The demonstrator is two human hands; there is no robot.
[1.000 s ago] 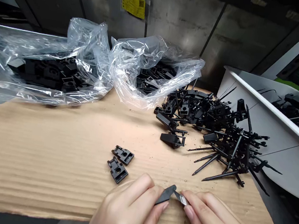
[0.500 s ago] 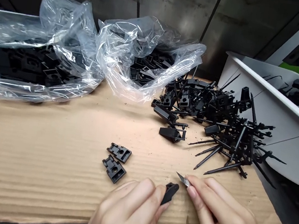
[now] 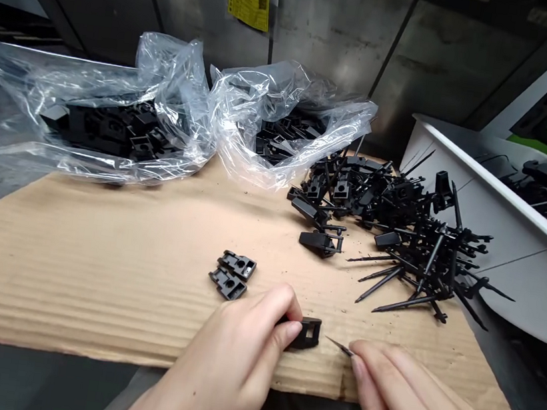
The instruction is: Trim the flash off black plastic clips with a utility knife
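My left hand [image 3: 229,347] pinches a black plastic clip [image 3: 307,334] at its fingertips, with the clip low over the corrugated cardboard sheet [image 3: 92,282]. My right hand [image 3: 411,401] holds a small steel knife blade [image 3: 339,346], its tip pointing left and a short way from the clip. The handle is hidden by my fingers. Just left of my left hand, a pair of matching black clips [image 3: 230,274] lies on the cardboard, one touching the other.
A heap of black moulded parts and spiked runners [image 3: 400,238] lies on the cardboard at right. Behind it are clear plastic bags of black parts [image 3: 113,123]. A white bin [image 3: 485,206] holding more black parts stands at right, before a metal wall.
My left hand has drawn the clip away from the blade and lowered it towards the cardboard, turning it. The blade now sits lower and apart from the clip. The view has shifted slightly.
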